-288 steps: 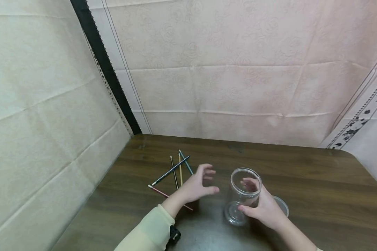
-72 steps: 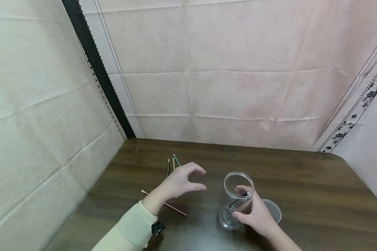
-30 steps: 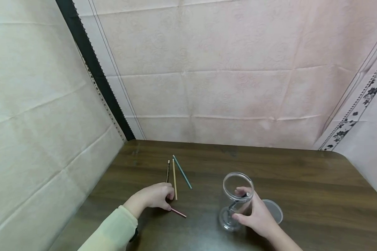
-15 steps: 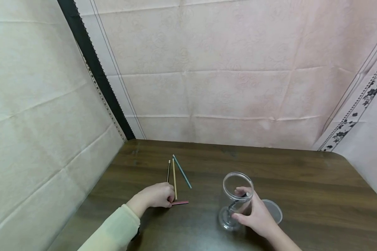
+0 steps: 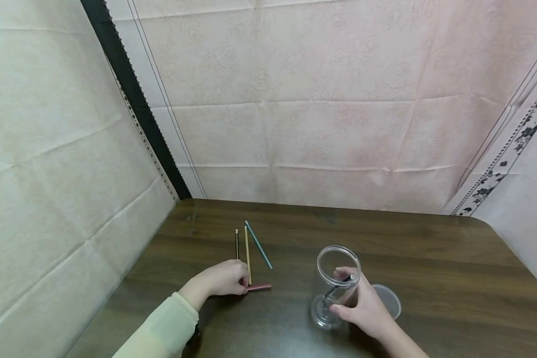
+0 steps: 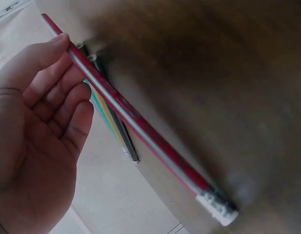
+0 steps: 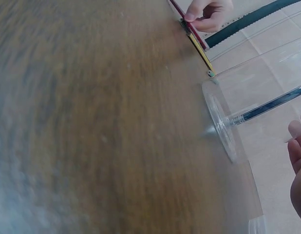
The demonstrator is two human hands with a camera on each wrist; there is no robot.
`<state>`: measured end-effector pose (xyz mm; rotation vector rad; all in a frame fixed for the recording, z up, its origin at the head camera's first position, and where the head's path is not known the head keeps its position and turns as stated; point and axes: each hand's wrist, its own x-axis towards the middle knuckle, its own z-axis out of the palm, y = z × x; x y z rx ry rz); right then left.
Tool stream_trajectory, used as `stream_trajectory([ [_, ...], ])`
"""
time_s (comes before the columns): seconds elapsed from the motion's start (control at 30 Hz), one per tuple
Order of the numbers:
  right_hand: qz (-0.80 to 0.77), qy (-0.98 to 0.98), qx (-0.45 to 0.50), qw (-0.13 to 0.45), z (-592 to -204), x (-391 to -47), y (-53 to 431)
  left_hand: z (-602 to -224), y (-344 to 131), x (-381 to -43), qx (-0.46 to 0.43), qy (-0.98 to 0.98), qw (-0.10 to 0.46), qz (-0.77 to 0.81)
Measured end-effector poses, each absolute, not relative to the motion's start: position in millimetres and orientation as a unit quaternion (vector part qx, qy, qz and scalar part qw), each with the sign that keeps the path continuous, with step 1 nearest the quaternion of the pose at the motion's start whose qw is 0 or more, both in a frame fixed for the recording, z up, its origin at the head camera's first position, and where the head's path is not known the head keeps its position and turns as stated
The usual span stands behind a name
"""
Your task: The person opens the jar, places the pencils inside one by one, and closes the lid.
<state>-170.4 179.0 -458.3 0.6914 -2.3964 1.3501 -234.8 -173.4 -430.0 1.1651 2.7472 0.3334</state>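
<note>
In the head view my left hand pinches a red pencil. The left wrist view shows the thumb and fingers on that red pencil, its white eraser end pointing away from the palm, above the table. My right hand grips a tall clear jar standing upright without its lid. A dark blue pencil leans inside; in the right wrist view this dark pencil has its eraser end at the jar's base. Beyond my left hand lie a black pencil, a yellow pencil and a teal pencil.
A clear round lid lies on the table right of the jar, partly behind my right hand. The brown wooden table ends at a pale cloth backdrop, with another cloth along the left.
The dark blue pencil has gone from the table into the jar. My left hand has come down to the red pencil, taken hold of it and turned it. The right hand stays on the jar.
</note>
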Motion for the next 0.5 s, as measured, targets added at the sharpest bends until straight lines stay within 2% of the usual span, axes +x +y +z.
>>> stream_trajectory([
  [0.5,0.469,-0.843,0.222,0.144,-455.1,-168.1,178.0,-420.5,-168.3,-234.8,0.375,0.908,0.083,0.165],
])
